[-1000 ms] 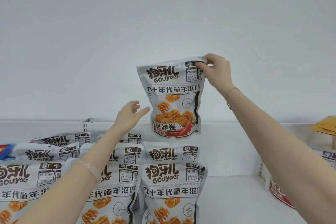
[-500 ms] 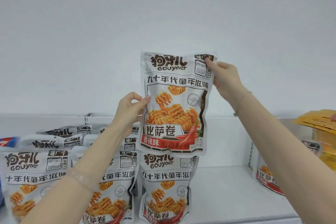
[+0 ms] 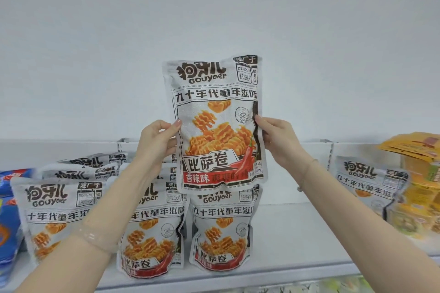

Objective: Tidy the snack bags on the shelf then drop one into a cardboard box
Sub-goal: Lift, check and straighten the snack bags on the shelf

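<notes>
Snack bag (image 3: 215,123) is up in the air, upright and label-forward above the front row of matching bags (image 3: 147,228), probably so it goes back down square. Left hand (image 3: 156,141) and right hand (image 3: 277,139) pinch its side edges, fingers closed on it. White shelf (image 3: 297,228) below, plain wall behind, no box visible.

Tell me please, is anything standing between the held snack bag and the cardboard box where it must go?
Cannot tell: no cardboard box is in view. Both hands, left and right, hold the snack bag above the shelf.
</notes>
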The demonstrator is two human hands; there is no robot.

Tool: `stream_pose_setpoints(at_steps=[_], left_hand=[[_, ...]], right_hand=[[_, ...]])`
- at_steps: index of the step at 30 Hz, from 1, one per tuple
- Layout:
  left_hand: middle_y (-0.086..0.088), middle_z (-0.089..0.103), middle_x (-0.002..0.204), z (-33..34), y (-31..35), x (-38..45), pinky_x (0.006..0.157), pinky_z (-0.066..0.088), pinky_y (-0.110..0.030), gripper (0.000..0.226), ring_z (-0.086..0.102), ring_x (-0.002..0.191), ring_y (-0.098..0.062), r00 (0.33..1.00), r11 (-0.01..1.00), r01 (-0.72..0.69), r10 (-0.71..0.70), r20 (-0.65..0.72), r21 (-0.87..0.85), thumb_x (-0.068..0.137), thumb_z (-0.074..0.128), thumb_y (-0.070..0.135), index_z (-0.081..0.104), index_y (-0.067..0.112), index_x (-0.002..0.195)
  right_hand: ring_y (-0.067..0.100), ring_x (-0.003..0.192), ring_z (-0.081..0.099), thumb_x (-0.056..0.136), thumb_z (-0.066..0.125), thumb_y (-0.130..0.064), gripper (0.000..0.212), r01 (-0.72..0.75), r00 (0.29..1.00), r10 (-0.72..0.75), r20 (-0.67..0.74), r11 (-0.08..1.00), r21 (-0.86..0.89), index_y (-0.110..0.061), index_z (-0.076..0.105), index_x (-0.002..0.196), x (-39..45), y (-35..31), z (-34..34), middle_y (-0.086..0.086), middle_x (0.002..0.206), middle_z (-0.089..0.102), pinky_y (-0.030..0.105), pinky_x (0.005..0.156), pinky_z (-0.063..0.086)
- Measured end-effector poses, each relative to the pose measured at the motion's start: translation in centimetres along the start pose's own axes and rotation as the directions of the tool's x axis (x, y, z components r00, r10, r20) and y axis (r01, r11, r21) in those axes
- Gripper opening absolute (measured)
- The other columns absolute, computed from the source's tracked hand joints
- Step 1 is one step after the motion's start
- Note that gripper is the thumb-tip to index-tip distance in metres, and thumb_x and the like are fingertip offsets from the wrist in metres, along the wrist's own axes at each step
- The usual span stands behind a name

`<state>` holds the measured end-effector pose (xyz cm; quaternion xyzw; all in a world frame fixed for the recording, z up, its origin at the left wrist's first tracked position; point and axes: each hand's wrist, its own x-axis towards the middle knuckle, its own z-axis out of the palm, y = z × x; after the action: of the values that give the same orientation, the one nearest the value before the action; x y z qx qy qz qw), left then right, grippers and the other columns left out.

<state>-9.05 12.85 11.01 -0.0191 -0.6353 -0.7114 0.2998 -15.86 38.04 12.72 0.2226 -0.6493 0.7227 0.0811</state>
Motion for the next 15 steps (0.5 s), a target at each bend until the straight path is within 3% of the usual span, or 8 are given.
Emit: stream_pose_setpoints(at_steps=[3, 7, 11, 13, 15], left_hand=[[-0.017, 0.055, 0.082, -1.0, -0.1, -0.2, 0.055, 0.046, -0.022, 0.029, 0.053, 0.076, -0.027, 0.999, 1.000, 0.020, -0.019, 0.029, -0.009, 0.087, 0.069, 0.027, 0.047, 0.019, 0.068], [-0.016, 0.054, 0.079, -1.5, -0.4, -0.4, 0.065, 0.046, -0.030, 0.029, 0.052, 0.068, -0.024, 0.997, 0.997, 0.057, -0.054, 0.046, -0.045, 0.086, 0.070, 0.025, 0.048, 0.018, 0.069], [-0.012, 0.050, 0.073, -2.0, -0.9, -0.2, 0.064, 0.041, -0.030, 0.028, 0.046, 0.073, -0.025, 0.995, 0.997, 0.058, -0.054, 0.086, -0.045, 0.088, 0.067, 0.022, 0.046, 0.019, 0.070], [-0.009, 0.055, 0.071, -2.1, -0.9, 0.0, 0.067, 0.047, -0.030, 0.028, 0.055, 0.067, -0.024, 0.995, 0.999, 0.050, -0.050, 0.085, 0.003, 0.090, 0.066, 0.023, 0.046, 0.019, 0.070], [-0.007, 0.062, 0.076, -1.9, -0.5, 0.4, 0.071, 0.054, -0.030, 0.023, 0.063, 0.067, -0.019, 0.995, 0.997, 0.040, -0.047, 0.088, 0.070, 0.090, 0.065, 0.024, 0.048, 0.018, 0.076]], right_hand=[[0.022, 0.065, 0.049, 0.094, 0.061, -0.027, 0.032, 0.008, 0.999, -0.009, 0.032, 0.999, 0.051, 0.004, 0.068, 0.088, -0.4, 0.4, 0.1, 0.022, 0.089, 0.056, 0.029, 0.064, 0.046], [0.032, 0.077, 0.036, 0.071, 0.078, -0.048, 0.069, 0.009, 0.998, -0.014, 0.063, 0.997, 0.078, 0.017, 0.062, 0.090, -0.9, 1.4, 0.3, 0.024, 0.089, 0.045, 0.030, 0.064, 0.037], [0.028, 0.064, 0.049, 0.084, 0.069, -0.036, 0.047, 0.011, 0.998, -0.014, 0.069, 0.999, 0.034, 0.012, 0.066, 0.087, -0.6, 1.3, 0.3, 0.022, 0.073, 0.052, 0.027, 0.062, 0.047], [0.017, 0.051, 0.059, 0.095, 0.059, -0.022, 0.030, 0.008, 0.997, -0.008, 0.071, 1.000, 0.004, 0.002, 0.068, 0.080, -0.3, 1.4, 0.3, 0.010, 0.060, 0.066, 0.023, 0.056, 0.052], [0.015, 0.054, 0.062, 0.097, 0.056, -0.018, 0.028, 0.000, 0.999, 0.001, 0.032, 1.000, -0.007, 0.000, 0.070, 0.081, 0.4, 1.4, 0.5, 0.005, 0.064, 0.070, 0.025, 0.057, 0.054]])
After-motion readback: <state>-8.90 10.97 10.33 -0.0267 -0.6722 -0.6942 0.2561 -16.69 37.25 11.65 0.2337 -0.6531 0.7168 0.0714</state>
